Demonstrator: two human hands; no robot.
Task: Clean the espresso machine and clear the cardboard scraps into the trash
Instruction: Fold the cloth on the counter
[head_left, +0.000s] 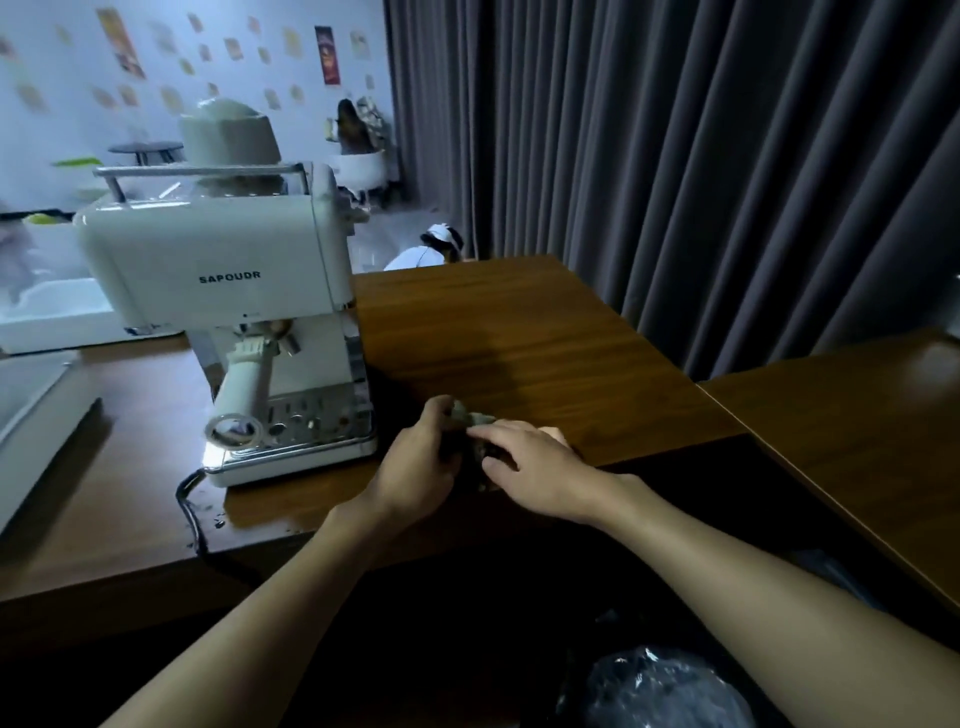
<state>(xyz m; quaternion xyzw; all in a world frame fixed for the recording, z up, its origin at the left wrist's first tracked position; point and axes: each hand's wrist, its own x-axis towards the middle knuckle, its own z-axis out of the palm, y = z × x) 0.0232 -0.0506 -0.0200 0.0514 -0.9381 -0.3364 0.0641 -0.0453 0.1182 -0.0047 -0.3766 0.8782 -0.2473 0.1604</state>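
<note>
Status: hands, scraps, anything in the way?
Left hand grips crumpled wad at table edge; right hand presses on it. Trash bag below. Nothing visibly blocking.

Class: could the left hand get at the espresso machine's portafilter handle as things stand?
Probably yes: the portafilter handle juts free, nothing between it and the left hand, whose fingers grip a grey wad.

Lettering. The brand name "SAPOUDR" is printed in dark capitals, centred on the pale upper front panel of the machine (218, 260), which stands on the left part of the desk (519, 332), its base near the front edge. The posters (324, 54) on the far wall (67, 67) carry print too blurred to read. No other writing is legible.
</note>
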